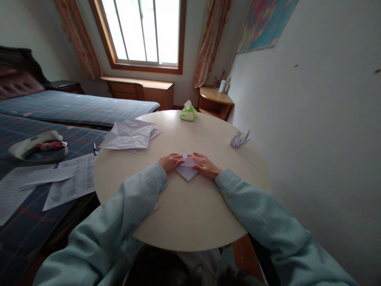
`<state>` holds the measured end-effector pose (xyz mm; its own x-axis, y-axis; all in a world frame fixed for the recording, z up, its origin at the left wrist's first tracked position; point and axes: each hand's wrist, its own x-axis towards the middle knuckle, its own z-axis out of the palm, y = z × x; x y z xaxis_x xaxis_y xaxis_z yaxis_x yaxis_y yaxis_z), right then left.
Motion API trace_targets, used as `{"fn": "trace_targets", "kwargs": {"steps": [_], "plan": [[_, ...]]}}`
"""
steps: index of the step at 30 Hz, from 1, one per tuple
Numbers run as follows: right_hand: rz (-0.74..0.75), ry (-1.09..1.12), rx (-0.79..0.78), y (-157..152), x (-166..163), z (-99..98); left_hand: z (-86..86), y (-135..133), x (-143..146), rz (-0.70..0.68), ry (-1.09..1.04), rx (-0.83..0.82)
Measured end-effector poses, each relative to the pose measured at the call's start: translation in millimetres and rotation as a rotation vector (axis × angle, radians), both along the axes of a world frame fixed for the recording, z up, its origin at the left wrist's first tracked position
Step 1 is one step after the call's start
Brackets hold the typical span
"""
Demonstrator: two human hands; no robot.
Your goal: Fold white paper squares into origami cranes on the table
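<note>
The left hand (170, 163) and right hand (206, 165) lie on opposite sides of a folded white paper (187, 173) on the round surface (190, 218); whether either pinches it, I cannot tell.

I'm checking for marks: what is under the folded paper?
The folded paper, touched by the left hand and right hand, lies on the pale round table. The surface directly beneath it is covered, so any marks there cannot be seen.
</note>
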<state>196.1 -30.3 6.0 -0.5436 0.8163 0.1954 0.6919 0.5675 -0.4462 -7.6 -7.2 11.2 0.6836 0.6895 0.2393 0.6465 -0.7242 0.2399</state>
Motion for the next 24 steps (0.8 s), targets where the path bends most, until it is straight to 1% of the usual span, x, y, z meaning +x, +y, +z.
{"fn": "trace_targets", "kwargs": {"steps": [2, 5, 8, 10, 11, 13, 16, 18, 20, 23, 24], "plan": [[-0.002, -0.007, 0.012, -0.3, -0.1, -1.2, 0.3, -0.8, 0.4, 0.016, -0.018, -0.007], [-0.004, -0.016, 0.078, 0.9, -0.4, -5.3, -0.6, -1.1, 0.6, 0.036, -0.064, -0.02], [0.028, -0.017, 0.137, 4.2, -0.1, -9.5, -3.1, 0.0, 0.9, 0.045, -0.11, -0.033], [0.055, -0.015, 0.155, 6.5, 0.3, -11.1, -4.0, 0.9, 1.1, 0.028, -0.138, -0.013], [0.062, -0.013, 0.161, 7.5, 0.6, -11.6, -3.6, 0.9, 1.1, 0.018, -0.16, 0.021], [0.051, -0.003, 0.162, 8.7, 1.1, -12.1, -0.2, -0.9, 0.6, 0.011, -0.244, 0.139], [0.002, 0.027, 0.149, 9.1, 1.3, -11.9, 9.7, -9.3, -1.3, 0.037, -0.446, 0.355], [-0.021, 0.046, 0.139, 8.6, 0.6, -10.8, 15.8, -17.8, -1.8, 0.047, -0.555, 0.443], [-0.043, 0.058, 0.128, 7.9, -0.7, -9.1, 18.3, -26.5, 0.4, -0.01, -0.529, 0.468], [-0.08, 0.069, 0.116, 6.2, -2.7, -5.9, 13.8, -34.5, 9.8, -0.149, -0.31, 0.4], [-0.088, 0.073, 0.115, 5.5, -3.2, -4.9, 10.5, -35.1, 13.9, -0.171, -0.237, 0.36]]}}
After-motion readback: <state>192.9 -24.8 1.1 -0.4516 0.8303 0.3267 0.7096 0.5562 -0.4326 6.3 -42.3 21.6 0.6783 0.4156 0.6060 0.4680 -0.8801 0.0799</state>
